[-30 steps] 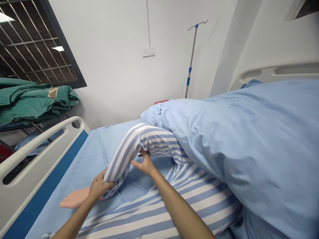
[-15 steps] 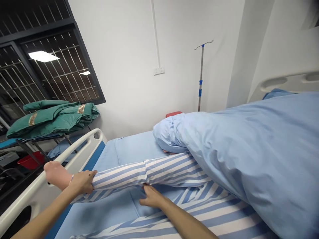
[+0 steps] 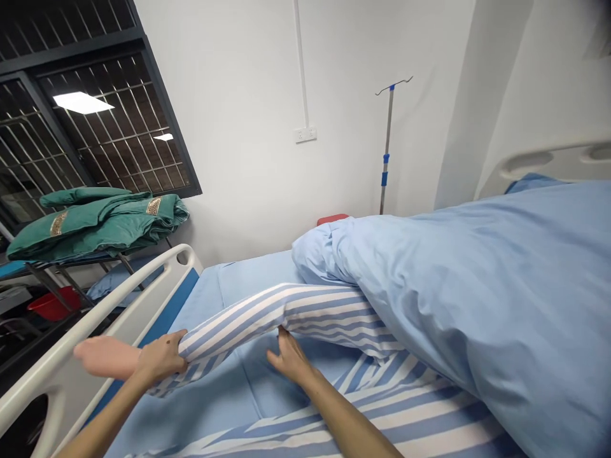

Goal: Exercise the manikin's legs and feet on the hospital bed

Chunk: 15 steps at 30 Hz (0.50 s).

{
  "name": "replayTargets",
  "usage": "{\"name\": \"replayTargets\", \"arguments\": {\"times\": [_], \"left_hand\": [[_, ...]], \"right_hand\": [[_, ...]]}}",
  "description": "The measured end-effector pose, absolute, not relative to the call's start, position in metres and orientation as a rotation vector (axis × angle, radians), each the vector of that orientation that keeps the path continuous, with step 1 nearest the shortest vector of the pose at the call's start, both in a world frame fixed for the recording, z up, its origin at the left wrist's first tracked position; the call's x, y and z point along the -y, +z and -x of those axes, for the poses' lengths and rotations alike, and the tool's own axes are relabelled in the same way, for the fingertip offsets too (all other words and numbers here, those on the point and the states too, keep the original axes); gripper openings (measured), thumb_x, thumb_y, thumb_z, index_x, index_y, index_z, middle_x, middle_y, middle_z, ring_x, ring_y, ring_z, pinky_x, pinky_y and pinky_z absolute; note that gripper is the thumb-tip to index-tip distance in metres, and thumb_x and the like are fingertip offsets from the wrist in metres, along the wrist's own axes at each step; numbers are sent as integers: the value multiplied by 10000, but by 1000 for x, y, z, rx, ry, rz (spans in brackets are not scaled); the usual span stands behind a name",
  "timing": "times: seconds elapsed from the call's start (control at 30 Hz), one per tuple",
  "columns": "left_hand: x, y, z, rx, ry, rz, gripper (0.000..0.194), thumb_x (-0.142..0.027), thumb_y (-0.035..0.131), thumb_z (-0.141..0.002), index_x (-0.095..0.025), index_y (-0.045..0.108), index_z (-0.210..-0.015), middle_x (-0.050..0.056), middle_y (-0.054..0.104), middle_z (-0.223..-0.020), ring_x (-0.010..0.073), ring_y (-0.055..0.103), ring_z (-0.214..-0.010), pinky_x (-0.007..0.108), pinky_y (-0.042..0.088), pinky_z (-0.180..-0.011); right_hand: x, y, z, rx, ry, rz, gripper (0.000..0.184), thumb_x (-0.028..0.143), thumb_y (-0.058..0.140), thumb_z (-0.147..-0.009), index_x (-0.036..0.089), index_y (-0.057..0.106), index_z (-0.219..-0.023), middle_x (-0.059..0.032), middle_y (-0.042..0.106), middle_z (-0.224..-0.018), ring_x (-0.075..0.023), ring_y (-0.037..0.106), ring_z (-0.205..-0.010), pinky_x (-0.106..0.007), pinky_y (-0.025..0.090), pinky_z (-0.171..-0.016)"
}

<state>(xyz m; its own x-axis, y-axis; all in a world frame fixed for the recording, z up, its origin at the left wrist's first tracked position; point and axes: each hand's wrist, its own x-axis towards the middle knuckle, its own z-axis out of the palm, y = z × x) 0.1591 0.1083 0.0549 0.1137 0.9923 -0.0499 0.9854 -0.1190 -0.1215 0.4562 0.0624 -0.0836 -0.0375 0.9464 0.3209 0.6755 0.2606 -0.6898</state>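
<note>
A leg in blue-and-white striped trousers [image 3: 248,318] is raised off the bed, bent slightly at the knee. Its bare, smooth foot [image 3: 107,357] sticks out past the cuff, beside the footboard. My left hand [image 3: 165,357] is wrapped round the ankle at the trouser cuff. Beneath the knee, my right hand [image 3: 291,357] holds the leg from below, its fingertips hidden behind the cloth and its thumb apart. The other striped trouser leg [image 3: 410,407] lies on the bed nearer me. A light blue quilt [image 3: 458,267] covers the upper body.
The bed's white footboard [image 3: 143,280] rises at the left, with a blue sheet [image 3: 258,270] on the mattress. An IV pole [image 3: 387,133] stands by the wall. Green folded padded items [image 3: 105,222] lie on a rack, near a red basin [image 3: 53,304]. A headboard [image 3: 563,159] is at right.
The knee has risen and bends more, with my right hand moving up under it. The foot and my left hand have shifted slightly lower, and the foot now points more to the left.
</note>
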Motion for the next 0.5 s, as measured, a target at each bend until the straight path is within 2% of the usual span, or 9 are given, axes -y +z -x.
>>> {"name": "replayTargets", "arguments": {"times": [0.13, 0.3, 0.5], "left_hand": [[-99, 4, -199, 2230, -80, 2390, 539, -272, 559, -537, -291, 547, -1076, 28, 682, -956, 265, 618, -888, 296, 407, -625], [-83, -54, -263, 2495, -366, 2507, 500, -245, 547, -554, -281, 521, -1052, 5, 678, -831, 224, 624, -804, 275, 419, -602], [-82, -69, -274, 2453, -436, 2561, 406, -273, 543, -595, -286, 528, -1000, 2, 666, -804, 223, 619, -782, 281, 421, -616]], "right_hand": [[-73, -76, -474, 1630, 203, 1504, 565, 230, 461, -783, 70, 362, -1315, -216, 539, -1183, -320, 520, -1116, -482, 434, -946], [-71, -68, -488, 1501, 37, 1468, 599, 109, 351, -773, 80, 288, -1368, -189, 527, -1205, -289, 478, -1177, -465, 420, -983], [-71, -72, -489, 1498, 44, 1537, 609, 120, 356, -783, 72, 274, -1384, -190, 549, -1176, -299, 500, -1149, -467, 420, -983]]}}
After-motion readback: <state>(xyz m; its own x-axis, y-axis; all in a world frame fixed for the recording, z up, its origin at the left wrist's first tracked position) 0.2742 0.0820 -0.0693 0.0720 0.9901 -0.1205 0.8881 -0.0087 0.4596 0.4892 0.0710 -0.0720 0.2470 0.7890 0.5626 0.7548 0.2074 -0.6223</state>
